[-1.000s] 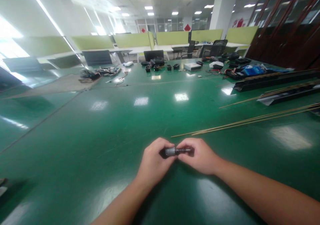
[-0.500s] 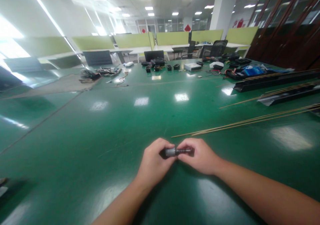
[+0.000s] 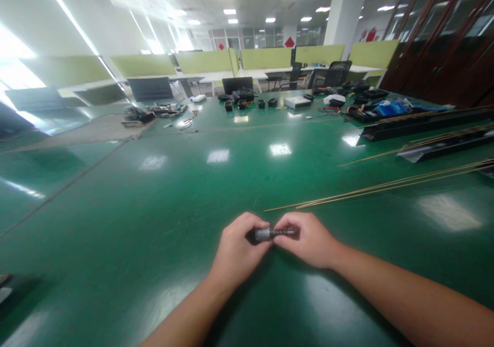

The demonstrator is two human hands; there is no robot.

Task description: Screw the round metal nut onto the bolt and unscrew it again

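Observation:
Close to the near side of the green table (image 3: pixel 162 187), both hands meet around a small cylindrical part with a grey body (image 3: pixel 263 234) and a thin dark ringed shaft (image 3: pixel 283 232). My left hand (image 3: pixel 237 247) is closed around the grey body, whose left end goes into the shadow of the palm. With thumb and fingertips, my right hand (image 3: pixel 309 241) pinches the dark shaft, which points right. The exact kind of part is too small to make out. Just beyond the hands lie thin brass-coloured rods (image 3: pixel 347 195).
Black channel-shaped trays (image 3: pixel 420 126) with more rods lie at the right. Along the far edge are small black boxes (image 3: pixel 242 105), a white box (image 3: pixel 297 102) and a blue bundle (image 3: pixel 389 108). A pile of parts (image 3: pixel 165 110) sits far left, by a beige sheet (image 3: pixel 88 131).

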